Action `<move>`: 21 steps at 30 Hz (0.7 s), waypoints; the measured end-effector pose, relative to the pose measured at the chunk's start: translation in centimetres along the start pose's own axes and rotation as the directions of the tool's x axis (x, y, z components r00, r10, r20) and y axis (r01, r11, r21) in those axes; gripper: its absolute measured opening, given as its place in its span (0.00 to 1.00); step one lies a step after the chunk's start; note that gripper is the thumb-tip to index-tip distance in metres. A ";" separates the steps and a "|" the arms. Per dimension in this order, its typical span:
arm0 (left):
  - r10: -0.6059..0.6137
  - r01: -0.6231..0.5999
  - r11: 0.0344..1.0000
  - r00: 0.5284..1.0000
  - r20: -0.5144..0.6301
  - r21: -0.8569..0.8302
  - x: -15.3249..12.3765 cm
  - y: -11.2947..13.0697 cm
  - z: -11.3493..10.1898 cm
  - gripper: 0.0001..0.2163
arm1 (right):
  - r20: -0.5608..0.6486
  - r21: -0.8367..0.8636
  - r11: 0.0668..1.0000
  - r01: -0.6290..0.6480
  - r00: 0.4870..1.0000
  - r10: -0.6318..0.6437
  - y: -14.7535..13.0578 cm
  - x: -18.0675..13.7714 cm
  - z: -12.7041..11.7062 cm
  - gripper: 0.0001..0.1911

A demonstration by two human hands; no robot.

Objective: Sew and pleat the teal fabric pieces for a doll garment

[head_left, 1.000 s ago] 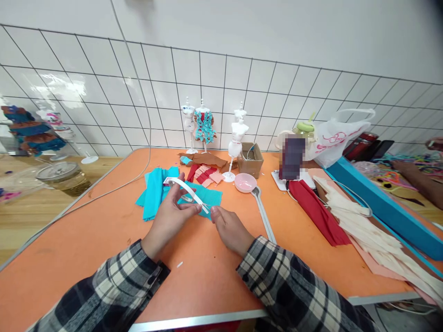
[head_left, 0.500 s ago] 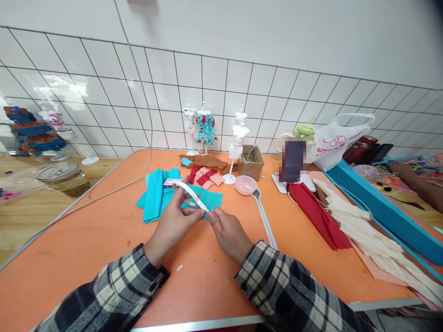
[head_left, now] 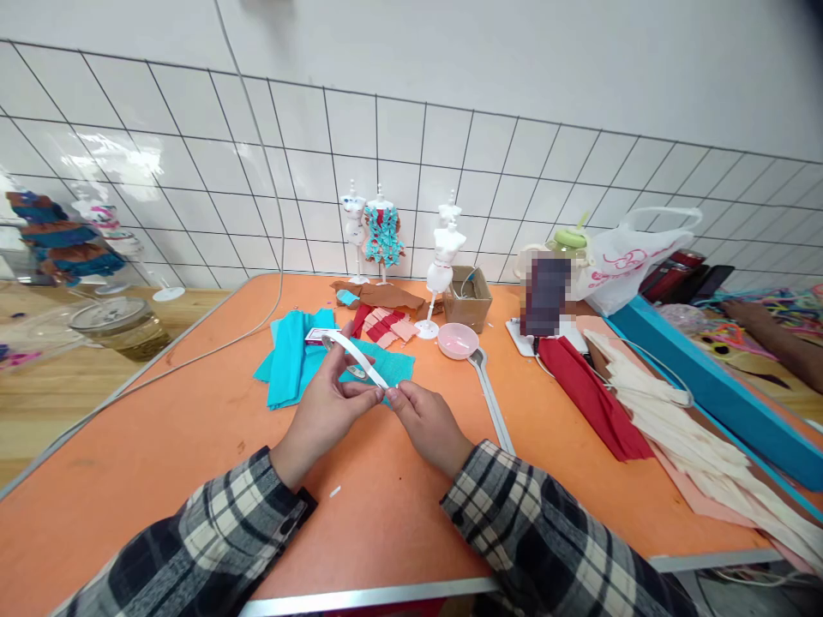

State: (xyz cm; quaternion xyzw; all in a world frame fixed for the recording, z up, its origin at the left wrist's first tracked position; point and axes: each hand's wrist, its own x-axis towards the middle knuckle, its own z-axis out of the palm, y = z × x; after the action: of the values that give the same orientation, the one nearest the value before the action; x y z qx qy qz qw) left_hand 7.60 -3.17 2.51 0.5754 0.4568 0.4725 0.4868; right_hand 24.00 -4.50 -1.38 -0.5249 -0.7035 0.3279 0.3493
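A white strip of tape [head_left: 358,358] curls from a small roll [head_left: 327,341] held up over the orange table [head_left: 193,463]. My left hand [head_left: 325,411] is closed around the roll, thumb and fingers pinching the strip. My right hand [head_left: 428,424] pinches the strip's free end just to the right. Beneath both hands lies turquoise cloth [head_left: 296,364]. Both sleeves are plaid.
Small dress forms [head_left: 441,266] stand at the back with red and pink fabric pieces [head_left: 386,326], a cardboard box [head_left: 469,296] and a pink bowl [head_left: 456,340]. A white tool [head_left: 489,390], red cloth [head_left: 588,390], cream strips [head_left: 681,428] and a blue box [head_left: 713,386] lie right. Another person's arm [head_left: 777,338] rests far right.
My right hand has closed the small gap and now pinches the end of the strip beside my left hand. The roll stays about where it was.
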 end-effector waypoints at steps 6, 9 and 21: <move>0.002 -0.002 1.000 1.000 0.002 -0.032 0.0 -0.1 0.0 0.48 | 0.013 0.017 1.000 -0.008 1.000 0.008 0.3 0.2 -0.1 0.22; 0.003 -0.002 0.999 1.000 0.011 -0.034 0.0 -0.2 0.0 0.49 | 0.017 -0.029 0.999 -0.016 1.000 0.016 0.1 0.2 -0.4 0.22; 0.024 -0.023 0.998 1.000 0.010 -0.064 0.4 0.2 -0.5 0.49 | -0.107 -0.020 0.993 -0.113 0.988 0.110 1.0 0.8 -2.1 0.20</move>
State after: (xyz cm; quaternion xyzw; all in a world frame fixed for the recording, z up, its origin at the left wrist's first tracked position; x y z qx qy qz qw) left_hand 7.12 -2.71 2.77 0.5672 0.4322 0.4895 0.5019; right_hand 26.12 -3.28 -0.95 -0.5847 -0.6577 0.3094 0.3602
